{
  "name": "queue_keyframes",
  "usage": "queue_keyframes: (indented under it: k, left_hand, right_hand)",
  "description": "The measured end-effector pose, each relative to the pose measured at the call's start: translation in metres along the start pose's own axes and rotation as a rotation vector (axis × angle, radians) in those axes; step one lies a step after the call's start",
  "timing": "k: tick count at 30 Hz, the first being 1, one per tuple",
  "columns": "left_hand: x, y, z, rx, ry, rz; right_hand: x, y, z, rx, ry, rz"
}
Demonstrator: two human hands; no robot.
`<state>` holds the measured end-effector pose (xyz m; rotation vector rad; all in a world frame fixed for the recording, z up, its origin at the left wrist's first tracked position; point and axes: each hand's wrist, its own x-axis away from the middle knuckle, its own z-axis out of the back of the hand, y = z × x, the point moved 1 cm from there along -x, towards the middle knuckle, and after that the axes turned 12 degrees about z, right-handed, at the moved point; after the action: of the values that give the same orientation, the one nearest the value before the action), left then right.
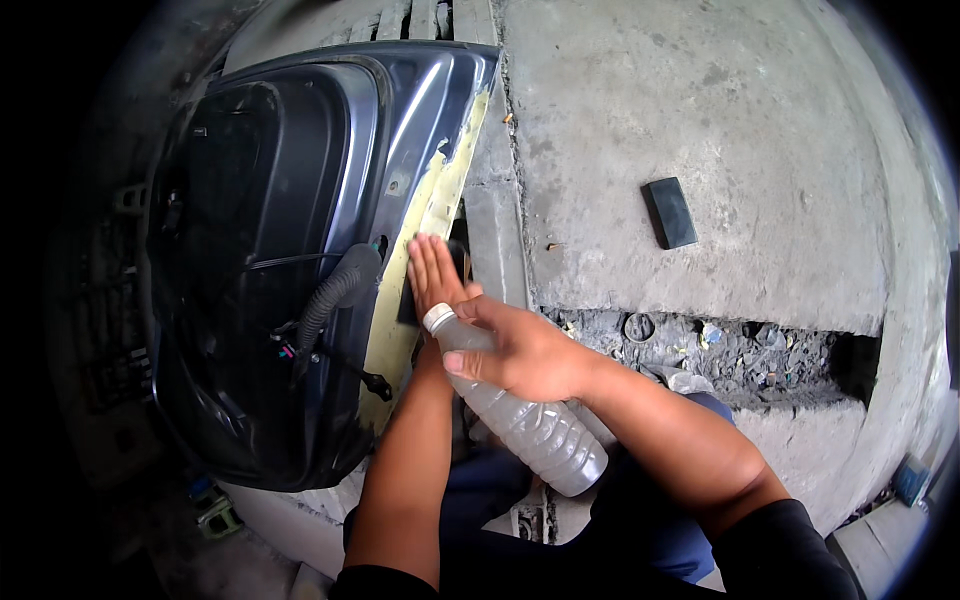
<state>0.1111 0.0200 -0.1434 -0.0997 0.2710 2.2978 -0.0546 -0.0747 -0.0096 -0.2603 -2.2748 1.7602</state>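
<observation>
A dark blue-grey car door (340,190) lies with its inner side up on the left. Pale yellow filler (432,195) runs along its right edge. My left hand (435,275) rests on that edge, fingers stretched out and close together; whether something thin lies under the palm is hidden. In front of it, my right hand (530,350) is wrapped round a clear ribbed plastic bottle (565,455) with a white cap. The bottle is tilted, its capped end toward my left hand and its base toward me. The cap looks to be on.
A black rectangular block (670,213) lies on the concrete floor (610,130) to the right. Nearer me, a sunken trench (740,355) holds rubble and litter. A grey corrugated cable sleeve (335,295) and a loose black connector (376,386) stick out from the door.
</observation>
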Motion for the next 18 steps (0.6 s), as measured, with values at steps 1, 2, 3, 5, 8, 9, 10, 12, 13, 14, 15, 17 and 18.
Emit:
queue_keyframes:
  k: [1,2,3,5,8,9,10,12,13,14,15,17,18]
  left_hand:
    - [-0.017,0.027,0.007,0.049,-0.029,-0.005]
    - [-0.024,0.033,0.011,0.012,-0.012,-0.001]
    - [-0.025,0.039,0.01,-0.016,0.003,0.005]
    - [-0.007,0.015,0.001,0.054,-0.02,-0.036]
    - [0.028,-0.013,-0.014,-0.158,0.096,-0.056]
    - [0.018,-0.002,-0.009,-0.15,-0.003,0.001]
    - [0.002,0.031,-0.001,-0.221,-0.077,0.118]
    - [-0.003,0.058,0.004,-0.247,-0.042,0.181]
    - [0.005,0.057,0.003,-0.207,0.066,0.129]
    - [0.013,0.056,0.001,-0.166,0.173,0.077]
    - [0.015,0.046,-0.001,-0.267,0.162,0.076]
    - [0.025,0.028,-0.011,-0.459,0.114,0.064]
    - [0.02,0.05,-0.002,-0.663,0.102,0.021]
  right_hand:
    - [0.001,0.003,0.001,0.011,-0.001,-0.022]
    - [-0.001,0.006,-0.004,0.004,0.013,-0.005]
    - [-0.001,0.013,-0.005,0.004,0.029,0.005]
    - [-0.002,0.008,-0.001,0.013,0.03,0.036]
    - [-0.001,-0.001,-0.002,0.014,-0.007,0.02]
    - [-0.001,-0.001,-0.002,0.006,-0.023,-0.006]
    - [-0.002,0.002,0.003,0.009,-0.032,-0.031]
    - [-0.003,0.002,0.009,0.017,0.018,0.059]
    - [-0.003,0.0,0.01,0.016,0.038,0.102]
    - [0.0,-0.003,0.012,-0.015,0.051,0.061]
    - [-0.001,-0.017,0.013,-0.048,0.054,0.032]
    - [0.0,-0.018,0.013,-0.124,0.069,0.02]
    - [0.003,-0.004,0.02,-0.157,0.089,0.034]
